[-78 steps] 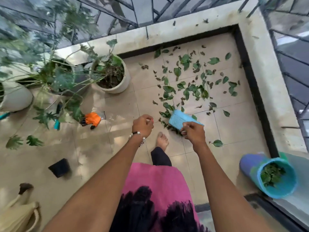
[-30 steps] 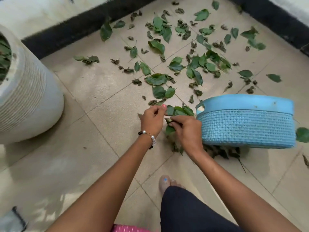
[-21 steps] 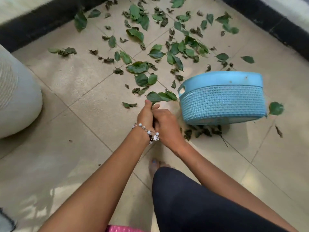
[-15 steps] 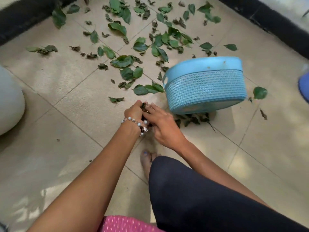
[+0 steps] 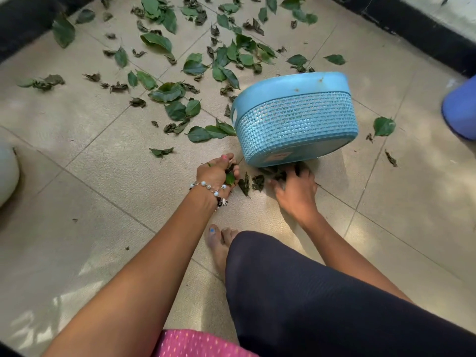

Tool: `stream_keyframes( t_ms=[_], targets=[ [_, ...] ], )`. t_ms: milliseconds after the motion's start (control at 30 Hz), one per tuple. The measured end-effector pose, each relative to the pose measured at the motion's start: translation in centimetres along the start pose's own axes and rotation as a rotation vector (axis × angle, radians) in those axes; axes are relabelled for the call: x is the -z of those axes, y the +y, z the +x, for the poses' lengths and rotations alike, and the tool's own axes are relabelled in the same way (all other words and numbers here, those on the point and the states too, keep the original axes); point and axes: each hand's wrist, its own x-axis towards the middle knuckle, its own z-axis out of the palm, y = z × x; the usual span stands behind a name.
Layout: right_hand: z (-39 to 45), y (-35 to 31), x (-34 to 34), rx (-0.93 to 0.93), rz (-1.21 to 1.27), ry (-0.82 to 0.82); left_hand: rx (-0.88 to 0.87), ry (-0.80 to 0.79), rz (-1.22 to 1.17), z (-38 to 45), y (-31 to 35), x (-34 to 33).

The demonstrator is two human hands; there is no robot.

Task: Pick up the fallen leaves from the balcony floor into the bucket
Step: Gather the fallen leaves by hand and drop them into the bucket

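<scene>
On the tiled balcony floor (image 5: 77, 140), crouched low, I work both hands among the fallen leaves (image 5: 221, 57). My left hand (image 5: 217, 173), a beaded bracelet (image 5: 210, 186) at its wrist, has its grip curled closed around a small bunch of green leaves (image 5: 230, 178), some poking out between the fingers. My right hand (image 5: 296, 189) lies with fingers spread and loosely bent, fingertips pressing into a clump of dark, dried leaves (image 5: 277, 173) at the near edge of the light blue woven-pattern basket (image 5: 296, 119); its grip is apart, closed on nothing I can make out. That basket sits tilted just beyond both hands, its underside turned toward me and touching the dry clump, its inside hidden. More curled leaves (image 5: 251, 182) lie on the tile between my two hands. Most of the green litter is scattered beyond the basket and to its left, toward the black border (image 5: 412, 21). A darker blue bucket (image 5: 461, 109) shows only partly at the right edge, well apart from my hands. My bare foot (image 5: 219, 243) and dark-clad knee (image 5: 296, 292) sit below them.
</scene>
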Motion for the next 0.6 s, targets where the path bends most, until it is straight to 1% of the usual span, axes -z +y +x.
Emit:
stream_keyframes(
  t_ms=[67, 167, 233, 300, 367, 500, 600],
  targets=[
    [-0.5, -1.3, -0.2, 0.058, 0.025, 0.023, -0.01, 0.001, 0.0, -0.1, 0.3, 0.0],
    [-1.3, -2.8, -0.8, 0.192, 0.066, 0.023, -0.011, 0.001, -0.016, 0.2, 0.9, 0.3],
    [-1.7, -3.4, -1.2, 0.208, 0.065, 0.003, -0.021, 0.01, -0.042, 0.4, 1.2, 0.5],
    [-2.0, -3.8, -1.5, 0.215, -0.025, -0.064, -0.046, 0.026, -0.048, 0.5, 1.3, 0.6],
    [-2.4, -4.1, -2.0, 0.284, -0.126, -0.1, -0.063, 0.037, -0.025, 0.6, 1.2, 0.8],
    [-3.1, -4.7, -2.6, 0.447, -0.099, -0.074, -0.094, 0.058, 0.049, 0.9, 1.3, 1.3],
    [-3.1, -4.5, -2.9, 0.475, -0.154, -0.062, -0.099, 0.065, 0.056, 1.0, 1.7, 1.6]
  ],
)
